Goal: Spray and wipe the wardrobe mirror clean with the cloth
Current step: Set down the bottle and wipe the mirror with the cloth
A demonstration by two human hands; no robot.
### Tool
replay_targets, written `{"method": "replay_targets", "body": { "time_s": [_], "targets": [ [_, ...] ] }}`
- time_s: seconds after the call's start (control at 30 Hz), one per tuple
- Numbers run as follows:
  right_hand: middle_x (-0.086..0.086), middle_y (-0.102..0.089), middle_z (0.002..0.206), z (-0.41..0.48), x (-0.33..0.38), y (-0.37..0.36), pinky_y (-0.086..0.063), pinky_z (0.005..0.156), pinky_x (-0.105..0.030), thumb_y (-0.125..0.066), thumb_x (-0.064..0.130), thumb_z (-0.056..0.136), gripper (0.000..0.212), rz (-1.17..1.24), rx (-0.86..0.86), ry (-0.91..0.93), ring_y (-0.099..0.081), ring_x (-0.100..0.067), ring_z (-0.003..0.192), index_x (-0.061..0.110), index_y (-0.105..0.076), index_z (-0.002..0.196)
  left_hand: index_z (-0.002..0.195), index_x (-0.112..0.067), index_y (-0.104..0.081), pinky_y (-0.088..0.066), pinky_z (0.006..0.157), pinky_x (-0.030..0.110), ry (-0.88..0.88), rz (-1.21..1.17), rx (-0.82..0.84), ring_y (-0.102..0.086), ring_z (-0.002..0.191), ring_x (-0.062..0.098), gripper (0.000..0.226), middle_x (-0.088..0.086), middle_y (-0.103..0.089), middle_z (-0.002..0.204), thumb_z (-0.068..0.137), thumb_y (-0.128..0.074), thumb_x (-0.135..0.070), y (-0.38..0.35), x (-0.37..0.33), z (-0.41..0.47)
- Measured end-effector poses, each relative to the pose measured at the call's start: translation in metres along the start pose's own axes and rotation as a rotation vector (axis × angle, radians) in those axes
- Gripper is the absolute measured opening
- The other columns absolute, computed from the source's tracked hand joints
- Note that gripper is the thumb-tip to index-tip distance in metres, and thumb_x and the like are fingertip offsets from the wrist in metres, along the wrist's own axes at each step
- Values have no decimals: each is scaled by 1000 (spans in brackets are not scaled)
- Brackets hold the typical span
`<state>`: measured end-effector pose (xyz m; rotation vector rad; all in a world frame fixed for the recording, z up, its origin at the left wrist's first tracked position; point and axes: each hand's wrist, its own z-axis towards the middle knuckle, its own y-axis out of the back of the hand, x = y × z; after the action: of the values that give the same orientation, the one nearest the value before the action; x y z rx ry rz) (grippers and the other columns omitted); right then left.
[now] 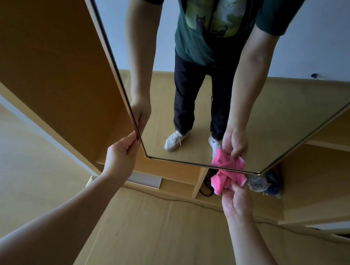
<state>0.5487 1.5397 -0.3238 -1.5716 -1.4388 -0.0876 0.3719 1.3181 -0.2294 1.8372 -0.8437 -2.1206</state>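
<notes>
The wardrobe mirror (258, 111) fills the upper middle of the head view and reflects me standing in front of it. My left hand (122, 155) grips the mirror's left edge near its bottom corner. My right hand (238, 201) pinches a crumpled pink cloth (227, 180) and holds it against the mirror's bottom edge, right of centre. The cloth's reflection shows just above it in the glass. No spray bottle is in view.
Open wooden wardrobe shelves (177, 182) lie behind and below the mirror door, with a black cable (205, 190) and bundled fabric items (265, 184) inside. A wooden side panel (58, 66) stands at left. More shelves (330, 144) are at right. My shoes stand on the wooden floor (158, 238).
</notes>
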Motion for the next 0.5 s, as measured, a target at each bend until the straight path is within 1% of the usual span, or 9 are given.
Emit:
{"method": "replay_targets", "body": {
  "time_s": [0.07, 0.13, 0.2, 0.27, 0.33, 0.4, 0.43, 0.5],
  "targets": [
    [-7, -62, 84, 0, 6, 4, -54, 67, -33, -36, -7, 95, 32, 5, -33, 12, -62, -17, 73, 10, -63, 96, 124, -14, -65, -36, 60, 2, 2, 12, 9, -49, 62, -7, 30, -13, -60, 79, 97, -53, -10, 0, 1, 0],
    [-6, -63, 90, 0, 12, 7, -55, 70, -33, -38, -8, 95, 31, 47, -68, 14, -64, -16, 77, 9, -63, 97, 123, -15, -66, -36, 60, 2, 2, 14, 14, -49, 61, -9, 30, -15, -58, 77, 97, -53, -9, 0, 0, -1],
    [-6, -64, 93, 0, 18, 10, -57, 69, -32, -38, -8, 95, 30, 81, -92, 18, -67, -13, 77, 9, -63, 97, 123, -15, -65, -36, 61, 0, 1, 9, 10, -50, 63, -10, 30, -15, -59, 79, 97, -52, -9, 0, 0, -1],
    [-6, -65, 96, 1, 23, 12, -56, 78, -34, -39, -8, 96, 30, 100, -123, 24, -68, -13, 79, 9, -63, 94, 125, -16, -64, -35, 62, -1, -5, 13, 9, -51, 66, -5, 31, -12, -61, 83, 97, -52, -9, 0, -2, -1],
    [-6, -65, 98, 2, 25, 15, -53, 81, -38, -40, -8, 96, 34, 95, -136, 31, -67, -15, 84, 11, -67, 90, 126, -16, -64, -36, 61, -2, -9, 18, 9, -51, 69, -2, 32, -8, -63, 86, 97, -52, -8, 0, -2, -1],
    [-5, -66, 99, 3, 27, 18, -52, 81, -38, -40, -9, 95, 44, 108, -151, 43, -65, -15, 88, 15, -74, 81, 127, -19, -62, -37, 61, 1, -10, 12, 13, -49, 70, 1, 33, -6, -63, 88, 97, -51, -9, -1, -1, -1],
    [-4, -66, 99, 3, 27, 18, -51, 81, -37, -40, -9, 95, 45, 107, -167, 47, -65, -15, 89, 15, -74, 80, 128, -22, -61, -37, 61, 3, -12, 7, 18, -49, 72, 4, 35, -5, -62, 88, 98, -50, -9, -1, -1, -2],
    [-3, -65, 98, 1, 29, 19, -49, 80, -35, -40, -9, 95, 36, 97, -204, 64, -64, -13, 89, 15, -67, 89, 129, -28, -59, -37, 59, 6, -19, -4, 34, -48, 73, 4, 37, -5, -60, 87, 98, -48, -11, -2, -1, -4]
  ]
}}
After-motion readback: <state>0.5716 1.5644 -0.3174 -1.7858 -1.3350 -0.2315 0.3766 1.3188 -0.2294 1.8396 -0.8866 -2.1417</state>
